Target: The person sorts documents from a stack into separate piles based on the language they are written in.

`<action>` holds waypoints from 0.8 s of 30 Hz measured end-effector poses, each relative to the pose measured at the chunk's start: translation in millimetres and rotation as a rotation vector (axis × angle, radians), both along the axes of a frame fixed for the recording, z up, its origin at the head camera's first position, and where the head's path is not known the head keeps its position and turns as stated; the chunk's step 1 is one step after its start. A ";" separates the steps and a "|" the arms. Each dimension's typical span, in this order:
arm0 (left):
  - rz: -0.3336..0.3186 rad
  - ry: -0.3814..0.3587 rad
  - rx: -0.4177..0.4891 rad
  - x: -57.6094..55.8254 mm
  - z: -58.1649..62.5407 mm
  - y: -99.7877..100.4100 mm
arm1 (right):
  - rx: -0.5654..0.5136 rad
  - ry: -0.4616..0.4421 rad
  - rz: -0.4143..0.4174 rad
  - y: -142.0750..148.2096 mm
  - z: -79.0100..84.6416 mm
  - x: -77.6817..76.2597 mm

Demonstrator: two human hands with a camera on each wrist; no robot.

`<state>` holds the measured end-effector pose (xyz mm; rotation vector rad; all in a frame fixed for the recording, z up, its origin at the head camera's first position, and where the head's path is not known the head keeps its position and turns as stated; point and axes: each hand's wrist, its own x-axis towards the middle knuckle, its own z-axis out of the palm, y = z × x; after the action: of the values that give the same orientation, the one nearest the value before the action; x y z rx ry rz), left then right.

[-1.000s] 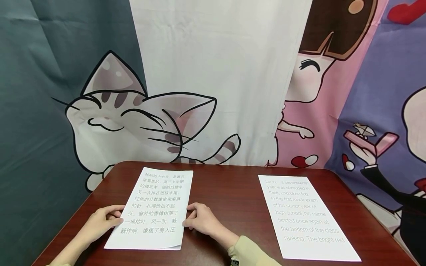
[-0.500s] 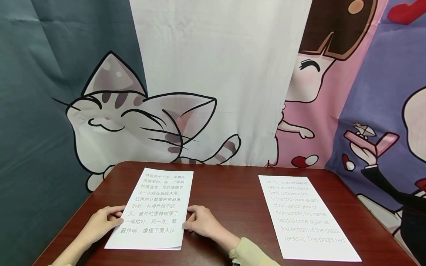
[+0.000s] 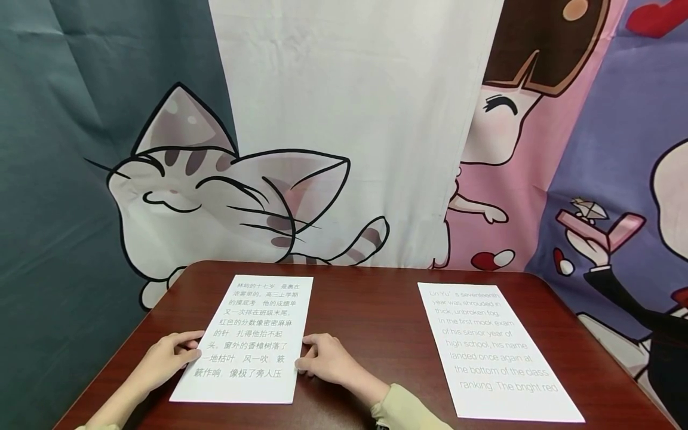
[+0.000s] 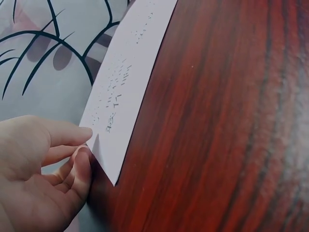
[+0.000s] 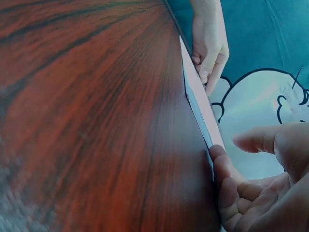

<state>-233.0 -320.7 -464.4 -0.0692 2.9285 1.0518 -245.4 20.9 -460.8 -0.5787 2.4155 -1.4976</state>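
A thin stack of printed paper (image 3: 244, 388), with Chinese text on top, lies on the left side of the table between both hands. At its left edge, my left hand (image 3: 163, 361) has the thumb over the paper and the fingers curled beside the edge; in the left wrist view the hand (image 4: 43, 169) pinches this edge. Against the right edge rests my right hand (image 3: 330, 358). Its fingertips touch the sheets' edge in the right wrist view, where the thumb (image 5: 253, 140) stands apart above the paper (image 5: 200, 99). The sheets look slightly separated there.
A second white stack or sheet (image 3: 510, 403), printed in English, lies on the right side of the brown wooden table (image 3: 371, 322). Behind the table's far edge hangs a cartoon-printed curtain (image 3: 355, 89).
The stack's far edge has shifted slightly toward me and looks more even. The offset sheet at its near right corner no longer shows. Both hands have barely moved.
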 end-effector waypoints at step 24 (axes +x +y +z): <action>-0.027 -0.040 0.063 -0.9 -1.1 -2.0 | 0.010 -0.034 0.000 3.0 2.4 0.5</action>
<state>-233.9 -322.6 -465.5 -0.0493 2.8498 1.1247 -244.9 23.9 -458.4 -0.5460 2.3964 -1.4824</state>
